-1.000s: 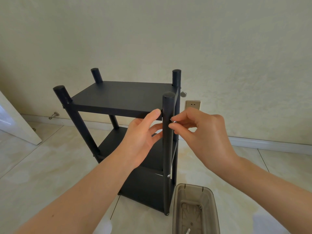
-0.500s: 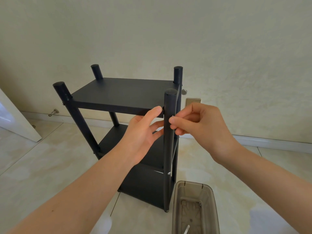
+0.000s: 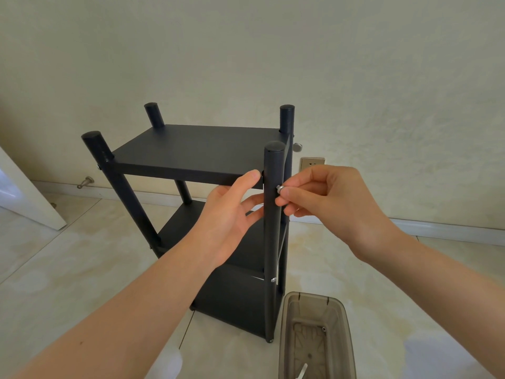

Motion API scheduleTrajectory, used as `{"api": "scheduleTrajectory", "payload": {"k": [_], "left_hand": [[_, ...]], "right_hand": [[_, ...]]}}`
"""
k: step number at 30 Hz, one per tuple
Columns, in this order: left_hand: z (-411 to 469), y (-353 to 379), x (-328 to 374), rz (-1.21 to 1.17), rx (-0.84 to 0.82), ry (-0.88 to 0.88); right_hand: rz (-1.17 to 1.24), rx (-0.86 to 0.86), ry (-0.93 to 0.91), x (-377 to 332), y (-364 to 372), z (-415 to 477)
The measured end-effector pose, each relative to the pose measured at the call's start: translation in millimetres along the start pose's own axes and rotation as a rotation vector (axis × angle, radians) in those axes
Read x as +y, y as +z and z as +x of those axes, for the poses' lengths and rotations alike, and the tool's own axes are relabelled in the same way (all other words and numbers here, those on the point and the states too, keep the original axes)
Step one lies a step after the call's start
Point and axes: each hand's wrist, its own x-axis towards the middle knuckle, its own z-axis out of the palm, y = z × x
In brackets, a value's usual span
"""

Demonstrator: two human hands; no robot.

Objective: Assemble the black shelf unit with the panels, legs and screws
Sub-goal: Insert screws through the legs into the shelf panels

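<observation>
Shelf unit [image 3: 232,296] stands mid-frame: three panels, four legs, mostly built. Left hand [image 3: 232,214], fingers straight, braces top panel [image 3: 196,151]. Right hand [image 3: 336,209] pinches screw [image 3: 280,188] at near leg [image 3: 272,255]. Not seated; tightening likely remains.

My left hand [image 3: 232,214] reaches forward, palm turned right, fingers straight and spread, thumb raised. My right hand [image 3: 336,203] faces it, thumb and curled fingers pinching a screw [image 3: 280,189]. Both forearms stretch out bare.

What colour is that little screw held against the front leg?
The screw is shiny silver, clearest in the head view.
</observation>
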Motion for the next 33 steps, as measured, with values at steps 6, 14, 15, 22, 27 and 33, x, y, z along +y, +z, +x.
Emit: {"api": "scheduleTrajectory", "payload": {"k": [6,14,15,22,27,33], "left_hand": [[-1,3,0,0.001,0.021,-0.002],[-1,8,1,0.002,0.097,-0.026],[-3,9,2,0.011,0.089,-0.017],[-6,1,8,0.174,0.026,-0.008],[-14,-11,19,0.938,0.254,0.169],[-18,-16,22,1.384,0.342,0.866]], "right_hand": [[-0.077,0.070,-0.025,4,1,3],[-0.105,0.067,-0.010,5,1,9],[-0.094,0.044,-0.009,5,0,9],[-0.010,-0.186,0.003,7,-4,17],[0.036,-0.162,0.052,7,-8,23],[0.087,-0.235,0.138,3,-15,29]]}}
